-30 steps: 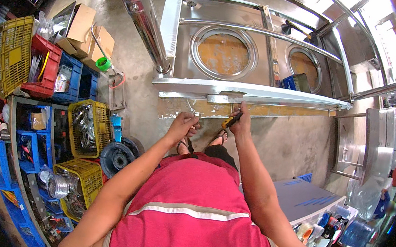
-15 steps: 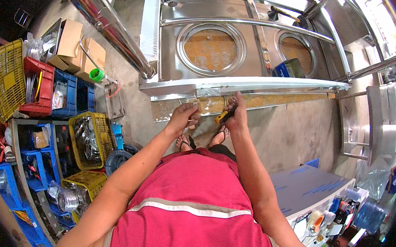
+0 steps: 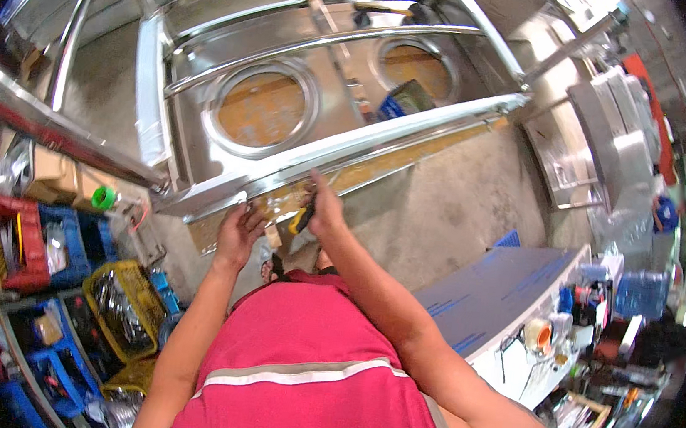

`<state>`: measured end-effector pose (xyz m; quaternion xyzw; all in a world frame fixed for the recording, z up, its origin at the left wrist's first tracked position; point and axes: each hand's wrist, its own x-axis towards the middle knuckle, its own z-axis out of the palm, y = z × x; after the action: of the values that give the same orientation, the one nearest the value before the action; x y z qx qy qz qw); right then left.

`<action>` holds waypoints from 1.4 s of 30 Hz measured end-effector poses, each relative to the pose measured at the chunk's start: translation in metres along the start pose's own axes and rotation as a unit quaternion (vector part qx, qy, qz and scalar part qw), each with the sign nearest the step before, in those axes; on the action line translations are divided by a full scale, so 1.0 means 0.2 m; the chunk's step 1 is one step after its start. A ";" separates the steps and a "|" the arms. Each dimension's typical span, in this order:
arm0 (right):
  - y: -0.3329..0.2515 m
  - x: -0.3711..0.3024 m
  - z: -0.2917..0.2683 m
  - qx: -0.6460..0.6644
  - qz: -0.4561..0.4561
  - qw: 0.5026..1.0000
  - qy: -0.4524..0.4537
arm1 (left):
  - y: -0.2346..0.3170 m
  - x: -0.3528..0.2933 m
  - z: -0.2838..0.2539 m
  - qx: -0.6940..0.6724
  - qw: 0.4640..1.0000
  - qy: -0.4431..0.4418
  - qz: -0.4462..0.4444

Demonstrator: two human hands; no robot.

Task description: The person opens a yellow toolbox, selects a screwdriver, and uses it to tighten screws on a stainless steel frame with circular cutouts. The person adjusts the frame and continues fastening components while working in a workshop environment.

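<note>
Here, right hand [image 3: 325, 213] grips yellow tool [image 3: 299, 220] (left hand [image 3: 236, 239] half-curled).

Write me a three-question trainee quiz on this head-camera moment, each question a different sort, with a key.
1. Multiple choice: which hand holds the yellow-and-black hand tool?
A) the left
B) the right
C) both

2. True or false: the steel panel has two rimmed round openings.

3. Fill the gap: the large blue water jug shows toward the ____ edge of the picture.

Key:
1. B, the right hand.
2. True.
3. right.
</note>
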<state>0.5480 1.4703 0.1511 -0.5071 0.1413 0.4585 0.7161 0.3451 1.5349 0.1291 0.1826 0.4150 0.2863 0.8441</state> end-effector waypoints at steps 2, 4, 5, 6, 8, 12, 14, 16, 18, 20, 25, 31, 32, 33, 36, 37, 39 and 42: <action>0.00 -0.01 0.00 0.004 -0.002 1.000 0.001 | 0.02 -0.01 0.02 0.001 1.000 -0.029 0.004; 0.01 -0.02 0.01 0.016 -0.004 1.000 -0.004 | 0.04 -0.01 0.03 -0.012 1.000 -0.022 0.017; 0.01 -0.02 0.01 0.025 -0.004 1.000 -0.007 | 0.04 -0.01 0.04 -0.016 0.999 -0.016 0.028; 0.02 -0.02 0.01 0.028 -0.003 1.000 -0.004 | 0.05 -0.01 0.04 -0.021 0.999 0.008 0.031; 0.04 -0.02 0.02 0.034 0.009 0.999 0.012 | 0.05 0.00 0.04 -0.029 0.999 0.000 0.042; 0.04 -0.03 0.04 0.041 -0.003 0.999 0.012 | 0.05 0.01 0.05 -0.024 0.997 0.030 0.065; 0.03 -0.04 0.04 0.037 -0.004 0.999 0.026 | 0.05 0.01 0.06 -0.024 0.997 0.030 0.064; 0.02 -0.05 0.04 0.047 -0.016 0.999 0.008 | 0.06 0.01 0.07 -0.023 0.997 0.028 0.064; 0.01 -0.05 0.04 0.047 -0.020 0.999 0.002 | 0.07 0.02 0.07 -0.019 0.997 0.040 0.066; 0.01 -0.04 0.03 0.030 -0.003 1.000 -0.002 | 0.06 0.03 0.06 -0.018 0.998 0.013 0.063; 0.01 -0.01 0.00 -0.046 0.015 0.999 0.013 | -0.03 0.01 -0.01 0.007 0.999 0.035 0.023; 0.00 0.00 -0.01 -0.004 0.016 1.000 -0.009 | -0.07 -0.04 0.05 0.024 0.999 0.027 0.022; -0.01 0.00 0.00 0.005 0.015 1.000 0.000 | -0.06 -0.05 0.07 0.040 0.999 0.023 0.027; -0.01 0.00 0.00 0.003 0.014 1.000 -0.014 | -0.05 -0.05 0.09 0.054 0.998 0.016 0.031; -0.02 -0.01 -0.01 0.001 0.013 0.999 -0.029 | -0.02 -0.06 0.12 0.076 0.997 0.004 0.030; -0.02 -0.01 -0.01 0.000 0.012 1.000 -0.027 | -0.01 -0.07 0.13 0.081 0.996 0.002 0.029; -0.02 -0.01 -0.01 0.000 0.012 1.000 -0.025 | -0.02 -0.07 0.14 0.079 0.996 0.005 0.044; -0.02 -0.01 -0.01 -0.002 0.015 1.000 -0.022 | -0.03 -0.07 0.15 0.067 0.996 0.012 0.057</action>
<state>0.5511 1.4685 0.1538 -0.4961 0.1321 0.4804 0.7111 0.3641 1.5184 0.1520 0.2588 0.4321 0.3077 0.8072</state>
